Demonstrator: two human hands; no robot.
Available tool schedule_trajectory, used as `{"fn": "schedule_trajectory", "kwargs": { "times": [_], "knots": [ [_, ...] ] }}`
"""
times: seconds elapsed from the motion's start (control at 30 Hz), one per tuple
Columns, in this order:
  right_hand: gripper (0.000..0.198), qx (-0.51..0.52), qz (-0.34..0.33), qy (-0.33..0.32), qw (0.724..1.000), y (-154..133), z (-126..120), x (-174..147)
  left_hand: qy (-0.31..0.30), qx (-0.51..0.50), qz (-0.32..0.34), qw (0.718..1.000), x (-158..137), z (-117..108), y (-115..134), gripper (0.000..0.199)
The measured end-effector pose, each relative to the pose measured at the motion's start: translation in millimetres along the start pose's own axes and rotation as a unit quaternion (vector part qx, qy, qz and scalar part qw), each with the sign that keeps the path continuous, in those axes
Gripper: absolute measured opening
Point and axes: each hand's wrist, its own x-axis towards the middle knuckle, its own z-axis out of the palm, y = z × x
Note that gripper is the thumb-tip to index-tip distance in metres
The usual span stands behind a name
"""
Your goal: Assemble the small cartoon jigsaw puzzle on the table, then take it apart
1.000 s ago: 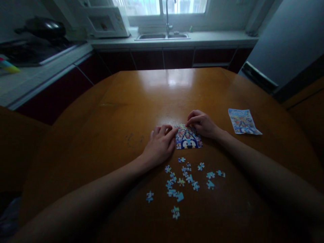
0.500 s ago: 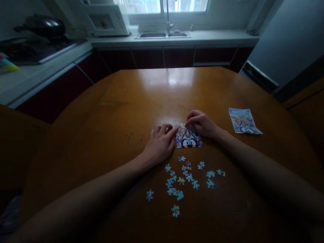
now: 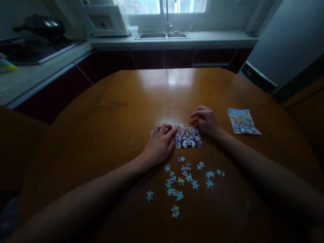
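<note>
- Your left hand [image 3: 162, 140] rests loosely at the left edge of the joined puzzle section [image 3: 189, 137], fingertips touching its far left corner and grasping nothing that shows; if it pushes right, the section could slide or buckle along its joints.
- Your right hand [image 3: 208, 122] hovers by the section's far right corner, index finger reaching left and the others curled under. Whether a piece sits beneath those fingers you cannot tell from here; one hidden there could drop if the curl loosens.
- The section lies flat on the table [image 3: 106, 128], between your hands, with nothing visible bracing its near edge. A drag toward you might skew it on that smooth-looking surface.
- The loose pieces [image 3: 188, 178] are scattered on the near side, several touching or overlapping; picking at one could shove its neighbours or flip them.
- The lone piece [image 3: 149, 195] to the near left lies close to your left forearm, so drawing that arm right might sweep it away.
- The blue piece [image 3: 210, 184] at the right of the scatter risks the same from your right forearm.
- The printed packet [image 3: 243, 120] lies well apart at the far right; a wide outward elbow swing could nudge it.
- Dim light may make similar blue pieces easy to confuse.
</note>
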Motion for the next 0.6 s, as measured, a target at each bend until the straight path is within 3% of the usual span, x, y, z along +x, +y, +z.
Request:
{"fn": "schedule_trajectory", "kwargs": {
  "times": [0.13,0.37,0.6],
  "knots": [
    [0.033,0.007,-0.009,-0.025,1.000,-1.9,-0.4,0.0,-0.004,0.003,-0.003,1.000,0.3,-0.2,0.0,0.041],
    [0.024,0.003,-0.080,-0.117,0.990,-6.5,-0.2,-0.7,-0.007,-0.010,-0.007,1.000,0.1,-0.2,0.4,0.041],
    [0.025,0.006,-0.073,-0.119,0.990,-5.0,-0.4,-0.6,-0.008,-0.009,-0.008,1.000,0.3,-0.6,0.6,0.041]
  ]
}}
